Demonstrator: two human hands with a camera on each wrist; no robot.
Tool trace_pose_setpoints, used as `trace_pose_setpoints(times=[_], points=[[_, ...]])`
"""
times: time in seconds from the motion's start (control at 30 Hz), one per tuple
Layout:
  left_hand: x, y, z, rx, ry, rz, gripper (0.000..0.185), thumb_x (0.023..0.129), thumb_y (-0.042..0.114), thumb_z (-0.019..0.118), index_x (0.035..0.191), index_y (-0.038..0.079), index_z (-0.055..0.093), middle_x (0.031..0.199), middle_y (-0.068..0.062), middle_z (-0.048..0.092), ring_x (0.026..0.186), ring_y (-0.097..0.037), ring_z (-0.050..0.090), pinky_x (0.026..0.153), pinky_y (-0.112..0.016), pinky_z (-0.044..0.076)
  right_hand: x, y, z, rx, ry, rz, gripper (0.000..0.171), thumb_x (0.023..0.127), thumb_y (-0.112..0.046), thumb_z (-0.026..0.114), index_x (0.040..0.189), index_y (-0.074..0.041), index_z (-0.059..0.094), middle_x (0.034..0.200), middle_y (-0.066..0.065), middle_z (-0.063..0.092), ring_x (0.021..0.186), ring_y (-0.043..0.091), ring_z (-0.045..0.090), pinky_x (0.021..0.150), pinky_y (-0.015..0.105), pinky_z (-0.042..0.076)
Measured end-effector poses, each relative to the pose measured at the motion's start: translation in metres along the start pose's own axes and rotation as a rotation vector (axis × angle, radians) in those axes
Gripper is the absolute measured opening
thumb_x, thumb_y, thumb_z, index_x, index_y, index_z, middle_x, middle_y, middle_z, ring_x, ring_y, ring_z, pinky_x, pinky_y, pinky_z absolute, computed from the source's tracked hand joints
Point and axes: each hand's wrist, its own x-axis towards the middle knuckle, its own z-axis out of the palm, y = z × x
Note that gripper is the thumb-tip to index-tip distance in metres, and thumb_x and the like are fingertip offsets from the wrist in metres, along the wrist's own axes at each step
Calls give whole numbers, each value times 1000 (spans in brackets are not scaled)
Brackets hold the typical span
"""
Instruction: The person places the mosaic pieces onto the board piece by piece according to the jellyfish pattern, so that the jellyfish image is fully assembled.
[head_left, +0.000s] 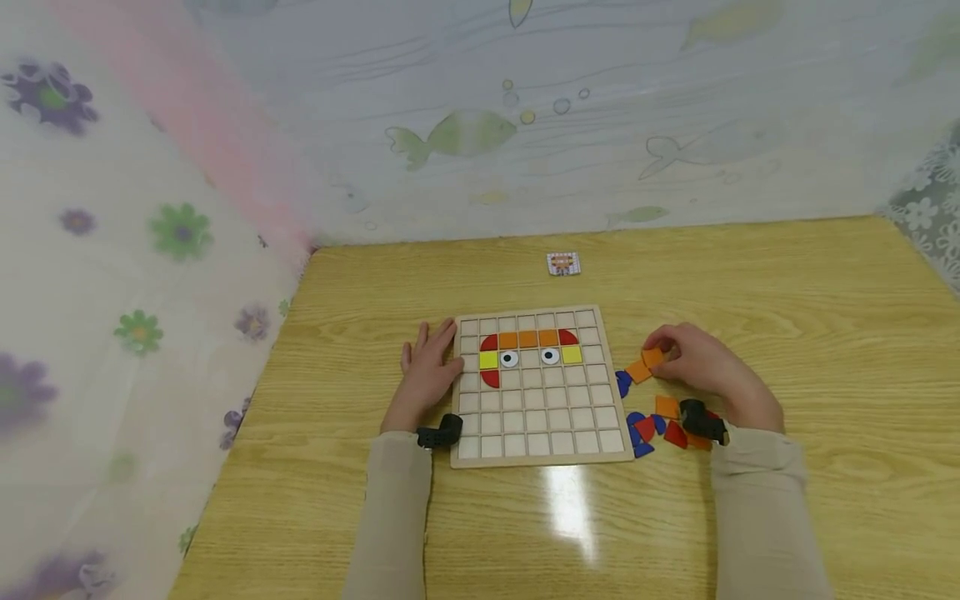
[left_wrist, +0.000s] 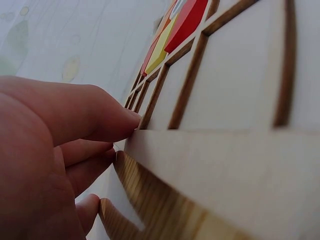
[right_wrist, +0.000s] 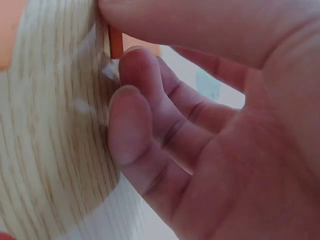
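Note:
A wooden grid board lies on the table, with red, orange and yellow tiles and two eye tiles set in its upper cells. My left hand rests at the board's left side, fingers spread and thumb touching the frame. To the right of the board, my right hand pinches an orange square tile between thumb and fingers. Another orange tile lies beside it, overlapping in the head view. Seen from the right wrist, the orange tile shows edge-on by the thumb, the other fingers curled near the tabletop.
Loose blue, red and orange pieces lie between the board and my right wrist, some partly hidden by the wrist camera. A small pattern card lies behind the board. A patterned curtain borders the table's back edge.

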Motion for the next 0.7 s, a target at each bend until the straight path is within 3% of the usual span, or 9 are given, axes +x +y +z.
trace_pose_setpoints(times=[0.2,0.43,0.7], points=[[0,0,-1,0,-1,2,57,88,23,47,142,16,28,146,5,20,135,-22,-4,100,-47,-11,0,-3,1,10,59,45,22,84,-18,60,101,-5,54,94,11,55,82,25,48,72,38,38],[0,1,0,5,3,4,58,87,23,47,141,17,28,146,6,20,135,-22,-4,100,-47,-11,3,-10,4,-23,158,57,28,89,-29,53,108,-8,56,98,10,57,87,26,52,77,42,38],[0,0,0,0,13,8,58,87,23,48,141,16,29,146,5,21,135,-23,-3,100,-48,-11,15,-29,18,9,164,16,28,90,-28,53,109,-9,59,96,8,57,82,23,51,71,35,41]])
